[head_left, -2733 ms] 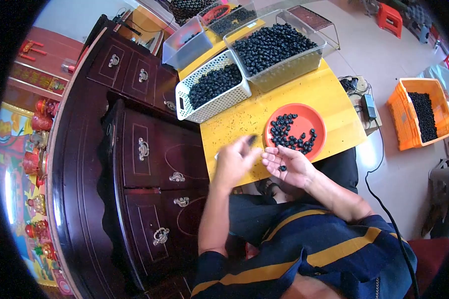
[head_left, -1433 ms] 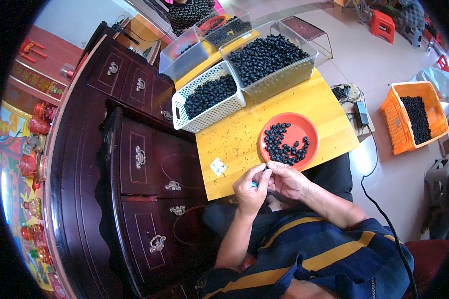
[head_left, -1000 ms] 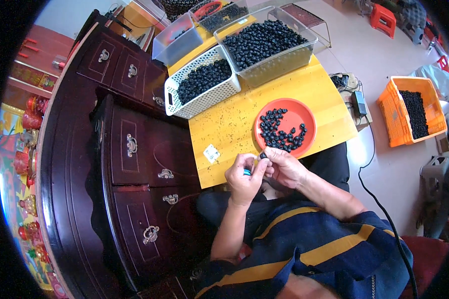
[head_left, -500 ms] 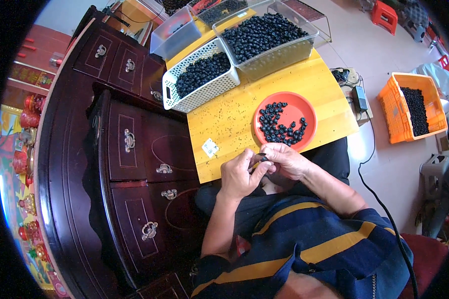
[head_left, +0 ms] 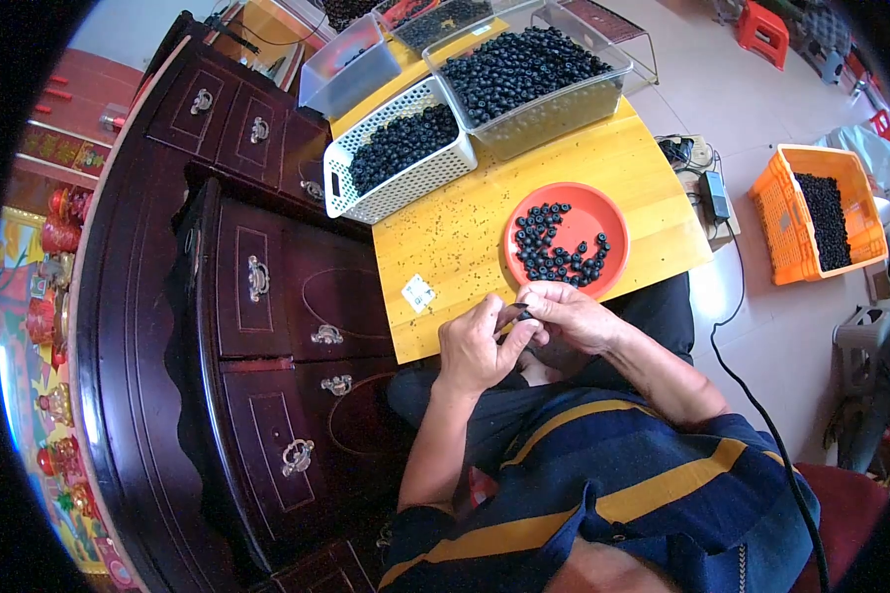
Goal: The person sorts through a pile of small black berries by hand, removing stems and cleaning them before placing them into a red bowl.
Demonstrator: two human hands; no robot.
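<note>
Both hands meet at the table's near edge, closed around a small black round piece (head_left: 524, 315). My left hand (head_left: 475, 346) pinches it between thumb and fingers. Against it press the bent fingers of my right hand (head_left: 576, 318); a thin dark edge shows at their tips, too small to name. Just beyond my hands sits a shallow red-orange bowl (head_left: 576, 225) with several similar black pieces, many with a ring-like top, spread along its left, near and right sides.
A white perforated basket (head_left: 396, 202) and a large clear bin (head_left: 524, 138) full of black pieces stand at the back of the yellow table (head_left: 445, 257). Dark crumbs and a small white packet (head_left: 417, 294) lie there. Dark drawers (head_left: 267, 296) rise left; an orange crate (head_left: 791, 232) stands right.
My hands stay in the same place with only slight finger movement. The bowl and containers are unchanged; the whole picture shifts very slightly.
</note>
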